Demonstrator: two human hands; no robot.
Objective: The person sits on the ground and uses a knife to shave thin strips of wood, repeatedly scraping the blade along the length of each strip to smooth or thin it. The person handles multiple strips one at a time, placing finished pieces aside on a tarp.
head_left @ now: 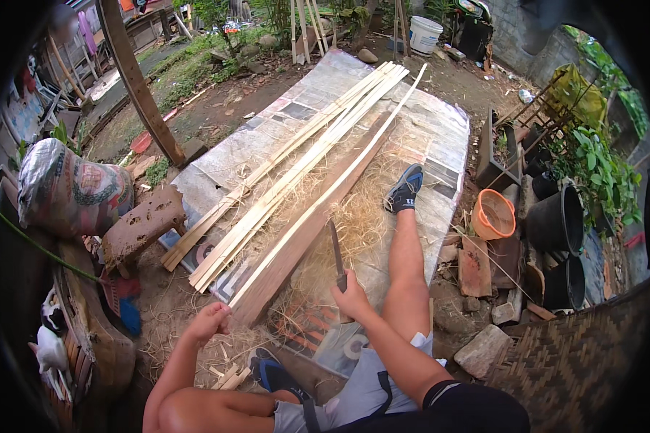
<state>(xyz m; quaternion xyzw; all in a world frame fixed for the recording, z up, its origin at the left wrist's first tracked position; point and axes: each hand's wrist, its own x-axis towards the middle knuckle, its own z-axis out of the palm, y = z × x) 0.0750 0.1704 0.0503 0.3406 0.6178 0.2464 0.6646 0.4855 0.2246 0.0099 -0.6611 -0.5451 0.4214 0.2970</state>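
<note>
left hand [208, 322]: fingers closed on near end of bamboo strip [325, 198]
strip axis: runs up and right, away from person, over plank [307, 231]
right hand [350, 294]: fist around knife [336, 252], blade just right of strip

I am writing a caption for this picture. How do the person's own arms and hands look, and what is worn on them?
Both forearms are bare, with no gloves, watch or rings visible on the left hand or right hand. A black sleeve with a thin pale band covers the right upper arm.
</note>
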